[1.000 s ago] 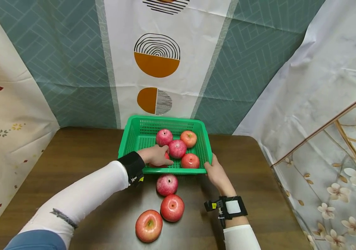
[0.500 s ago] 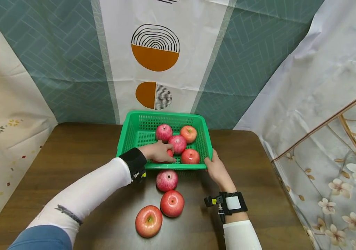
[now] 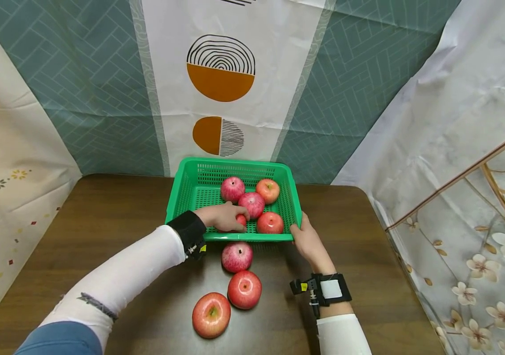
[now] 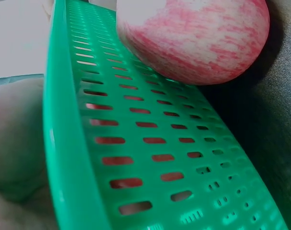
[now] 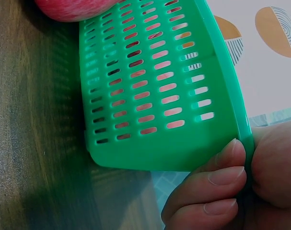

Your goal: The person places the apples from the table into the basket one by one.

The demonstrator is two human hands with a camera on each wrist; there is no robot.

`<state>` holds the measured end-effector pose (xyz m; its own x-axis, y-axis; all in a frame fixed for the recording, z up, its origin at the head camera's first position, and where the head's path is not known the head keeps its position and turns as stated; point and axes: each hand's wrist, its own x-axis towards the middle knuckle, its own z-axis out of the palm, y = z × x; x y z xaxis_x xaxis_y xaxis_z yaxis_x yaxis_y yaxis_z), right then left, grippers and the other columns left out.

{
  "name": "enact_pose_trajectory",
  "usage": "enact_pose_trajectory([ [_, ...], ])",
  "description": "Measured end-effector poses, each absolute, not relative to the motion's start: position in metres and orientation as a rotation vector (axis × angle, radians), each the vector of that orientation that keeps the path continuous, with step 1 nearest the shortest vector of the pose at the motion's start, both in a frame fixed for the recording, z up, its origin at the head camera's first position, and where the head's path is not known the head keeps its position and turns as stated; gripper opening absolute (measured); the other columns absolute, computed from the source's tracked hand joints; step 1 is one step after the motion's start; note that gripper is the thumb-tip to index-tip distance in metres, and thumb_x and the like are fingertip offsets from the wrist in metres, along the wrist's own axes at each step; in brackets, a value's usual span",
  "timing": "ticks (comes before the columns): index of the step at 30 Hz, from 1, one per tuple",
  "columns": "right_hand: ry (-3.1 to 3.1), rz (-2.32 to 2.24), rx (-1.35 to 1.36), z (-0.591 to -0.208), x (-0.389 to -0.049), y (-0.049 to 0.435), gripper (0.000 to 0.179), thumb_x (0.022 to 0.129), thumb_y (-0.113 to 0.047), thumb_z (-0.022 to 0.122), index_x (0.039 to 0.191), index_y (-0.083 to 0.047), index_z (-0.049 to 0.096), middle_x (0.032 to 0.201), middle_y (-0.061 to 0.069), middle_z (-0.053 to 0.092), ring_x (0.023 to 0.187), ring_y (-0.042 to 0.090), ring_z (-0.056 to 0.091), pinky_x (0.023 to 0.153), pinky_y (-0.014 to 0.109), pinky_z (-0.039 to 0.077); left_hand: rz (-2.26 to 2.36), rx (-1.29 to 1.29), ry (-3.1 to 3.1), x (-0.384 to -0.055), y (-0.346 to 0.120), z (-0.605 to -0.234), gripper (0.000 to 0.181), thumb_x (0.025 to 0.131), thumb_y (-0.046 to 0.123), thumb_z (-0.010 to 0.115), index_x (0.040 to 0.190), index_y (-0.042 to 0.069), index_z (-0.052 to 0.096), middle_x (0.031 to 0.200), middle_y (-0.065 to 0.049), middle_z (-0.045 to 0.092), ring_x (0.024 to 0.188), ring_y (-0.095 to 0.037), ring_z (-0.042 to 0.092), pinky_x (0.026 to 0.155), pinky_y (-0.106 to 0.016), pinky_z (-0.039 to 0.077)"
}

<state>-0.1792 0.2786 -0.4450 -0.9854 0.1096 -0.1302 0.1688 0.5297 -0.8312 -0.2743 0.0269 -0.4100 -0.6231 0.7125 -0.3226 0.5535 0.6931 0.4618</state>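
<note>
A green plastic basket with slotted walls stands at the back of the table. My left hand reaches over its front rim and holds a red apple, mostly hidden under the fingers. Several other apples lie in the basket, among them a pink-red apple beside that hand. My right hand grips the front right corner of the basket, and in the right wrist view its fingers curl over the rim. In the left wrist view the basket wall hides most of the left hand.
Three apples lie on the brown table before the basket: a streaked apple close to its front wall, a red apple, and a paler apple nearest me. Patterned cloth hangs behind the table.
The head view has tilted slightly downward, so the scene sits a little higher in the frame. The left hand has shifted slightly over the apple. The right hand keeps its grip on the basket.
</note>
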Motion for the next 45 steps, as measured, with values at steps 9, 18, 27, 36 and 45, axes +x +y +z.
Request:
enact_pose_trajectory([
  [9, 2.698, -1.492, 0.253, -0.4457, -0.1797, 0.2774, 0.056, 0.102, -0.017, 0.040, 0.154, -0.009, 0.021, 0.098, 0.016, 0.054, 0.073, 0.025, 0.051, 0.064, 0.033, 0.041, 0.427, 1.031, 2.398, -0.2759, 0.0281, -0.4110, 0.037, 0.094, 0.035, 0.063, 0.126, 0.016, 0.061, 0.113, -0.007, 0.064, 0.116, -0.033, 0.044, 0.092, -0.045, 0.042],
  [18, 2.705, -1.470, 0.256, -0.4464, -0.1786, 0.2770, 0.056, 0.101, -0.017, 0.039, 0.153, -0.006, 0.020, 0.107, 0.017, 0.054, 0.076, 0.027, 0.052, 0.066, 0.034, 0.043, 0.447, 1.071, 2.381, -0.2750, 0.0295, -0.4147, 0.037, 0.094, 0.033, 0.064, 0.126, 0.014, 0.062, 0.108, -0.005, 0.065, 0.108, -0.028, 0.049, 0.090, -0.042, 0.043],
  [27, 2.694, -1.477, 0.255, -0.4452, -0.1786, 0.2769, 0.056, 0.102, -0.016, 0.039, 0.154, -0.007, 0.020, 0.107, 0.017, 0.054, 0.077, 0.026, 0.052, 0.067, 0.034, 0.043, 0.454, 1.046, 2.388, -0.2745, 0.0331, -0.4159, 0.039, 0.091, 0.036, 0.066, 0.125, 0.017, 0.063, 0.108, -0.004, 0.065, 0.112, -0.029, 0.047, 0.091, -0.043, 0.043],
  [36, 2.689, -1.483, 0.278, -0.4443, -0.1779, 0.2793, 0.056, 0.102, -0.019, 0.039, 0.154, -0.009, 0.020, 0.097, 0.014, 0.053, 0.074, 0.026, 0.051, 0.064, 0.034, 0.041, 0.458, 1.014, 2.367, -0.2746, 0.0339, -0.4119, 0.040, 0.091, 0.037, 0.065, 0.127, 0.019, 0.061, 0.114, -0.008, 0.063, 0.118, -0.032, 0.042, 0.093, -0.047, 0.042],
  [45, 2.689, -1.478, 0.271, -0.4443, -0.1776, 0.2791, 0.057, 0.102, -0.019, 0.039, 0.155, -0.009, 0.019, 0.108, 0.017, 0.054, 0.079, 0.027, 0.052, 0.068, 0.035, 0.043, 0.497, 1.008, 2.361, -0.2740, 0.0304, -0.4075, 0.041, 0.090, 0.037, 0.066, 0.128, 0.021, 0.061, 0.116, -0.012, 0.056, 0.114, -0.027, 0.041, 0.088, -0.043, 0.043],
])
